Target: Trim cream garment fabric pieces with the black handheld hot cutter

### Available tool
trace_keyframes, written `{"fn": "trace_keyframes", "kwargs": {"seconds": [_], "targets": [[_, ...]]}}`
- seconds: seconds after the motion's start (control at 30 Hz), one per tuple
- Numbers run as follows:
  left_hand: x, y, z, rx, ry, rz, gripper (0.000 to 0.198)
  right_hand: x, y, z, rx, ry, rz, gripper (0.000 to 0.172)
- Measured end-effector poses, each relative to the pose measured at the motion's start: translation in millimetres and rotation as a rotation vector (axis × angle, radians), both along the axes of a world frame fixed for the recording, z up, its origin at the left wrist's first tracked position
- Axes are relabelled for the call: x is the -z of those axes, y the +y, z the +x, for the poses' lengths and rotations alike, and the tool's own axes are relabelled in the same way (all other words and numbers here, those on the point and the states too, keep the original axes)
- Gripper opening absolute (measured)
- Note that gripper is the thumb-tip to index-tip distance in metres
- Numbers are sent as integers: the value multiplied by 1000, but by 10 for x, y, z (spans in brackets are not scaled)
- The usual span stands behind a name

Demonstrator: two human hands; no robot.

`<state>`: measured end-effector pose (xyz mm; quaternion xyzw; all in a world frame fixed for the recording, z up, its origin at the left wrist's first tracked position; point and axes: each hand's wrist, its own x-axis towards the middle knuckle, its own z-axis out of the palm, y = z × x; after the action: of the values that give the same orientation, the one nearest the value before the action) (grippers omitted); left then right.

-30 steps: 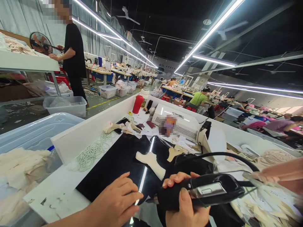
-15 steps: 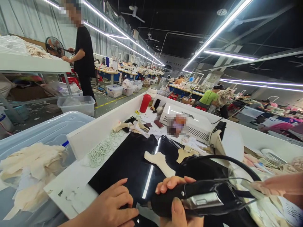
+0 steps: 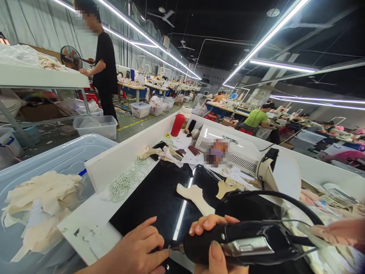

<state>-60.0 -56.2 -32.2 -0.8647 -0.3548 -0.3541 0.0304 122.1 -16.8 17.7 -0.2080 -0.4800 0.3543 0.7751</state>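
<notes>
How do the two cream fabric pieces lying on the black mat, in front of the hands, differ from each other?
The pale cream piece is longer and lies fully on the black mat, running diagonally toward the right hand. The tan piece is darker, shorter and broader, with pointed lobes, and sits farther away at the mat's edge, beside papers. Both are flat, cut fabric shapes, untouched by either hand; the left hand rests on the mat.

The handheld plastic tool [image 3: 242, 243] is glossy black with a silver plate. The flat worktable mat [image 3: 154, 198] is black, the fabric cut-out piece [image 3: 195, 198] cream, the cylindrical bottle [image 3: 177, 125] red, and the loose rubber bands [image 3: 125, 179] pale green.
</notes>
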Motion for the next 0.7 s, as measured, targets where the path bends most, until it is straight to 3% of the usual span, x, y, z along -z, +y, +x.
{"fn": "trace_keyframes", "kwargs": {"seconds": [0.27,0.57,0.7], "targets": [[63,14,22,3,-34,39,15,6,10,-28,-11,-5,-5,31],[-113,-48,-13,-38,-84,-25,13,-42,-60,26,-71,30,-36,31],[-133,-22,-19,-32,-53,-35,12,-143,-180,-47,-78,45,-141,33]]}}
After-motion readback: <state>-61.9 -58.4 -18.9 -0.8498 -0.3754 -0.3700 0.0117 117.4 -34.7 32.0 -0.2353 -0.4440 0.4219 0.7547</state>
